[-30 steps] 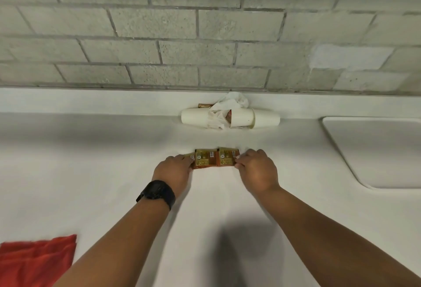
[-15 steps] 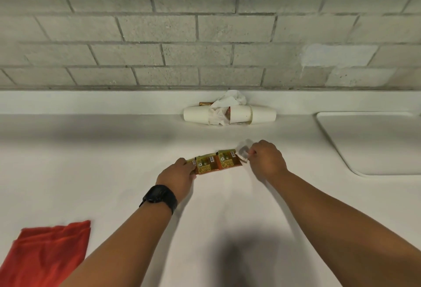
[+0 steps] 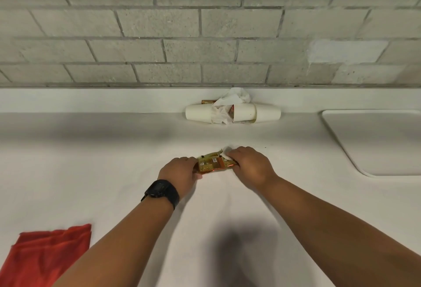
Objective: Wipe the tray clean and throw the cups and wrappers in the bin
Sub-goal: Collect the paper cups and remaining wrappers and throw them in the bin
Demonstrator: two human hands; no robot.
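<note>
Wrapper [image 3: 213, 164]: near the paper cups [image 3: 232, 115], on surface [image 3: 91, 161], pinched between left hand [image 3: 181, 172] and right hand [image 3: 249, 164], both grips clamped on its ends. Step: gathering litter. Next: likely crumpling, then lifting toward a bin, unseen here.

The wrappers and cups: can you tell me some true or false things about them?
1. Both hands hold the yellow wrappers. True: left hand and right hand each pinch an end.
2. The paper cups stand upright. False: they lie on their sides by the wall.
3. A red cloth lies at the near left. True.
4. The left hand holds the cloth. False: nothing touches it.
5. Crumpled tissue sits among the cups. True.
</note>
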